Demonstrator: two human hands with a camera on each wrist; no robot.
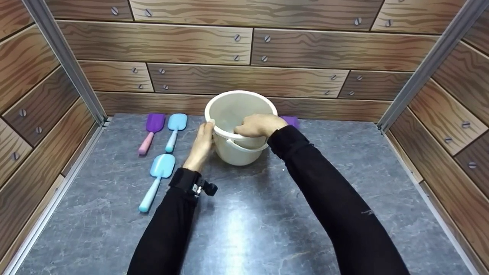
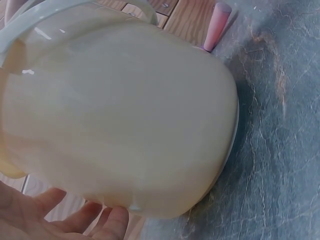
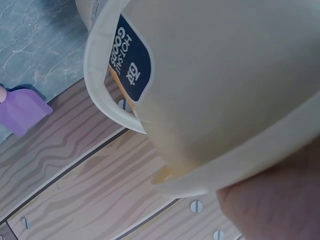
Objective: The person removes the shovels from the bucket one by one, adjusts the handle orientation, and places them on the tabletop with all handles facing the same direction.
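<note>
A cream plastic bucket [image 1: 238, 152] stands near the back wall, its handle hanging down at the front. My left hand [image 1: 200, 147] holds its left side, thumb at the rim; in the left wrist view the fingers [image 2: 116, 222] touch the outer wall. Over the near right rim, my right hand [image 1: 261, 125] grips with curled fingers, the fingertips hidden inside the bucket. Seen from the right wrist, the rim [image 3: 240, 155] runs beside that hand, and a dark blue label [image 3: 132, 62] shows on the outer wall. What lies at the bucket's bottom is hidden.
Left of the bucket lie a purple toy shovel [image 1: 155, 123] with a pink handle and two light blue shovels [image 1: 177, 122] [image 1: 162, 165]. Another purple shovel [image 1: 290, 121] is partly hidden behind the bucket's right side. Wood-patterned walls [image 1: 198, 46] enclose the grey floor [image 1: 344, 172] on three sides.
</note>
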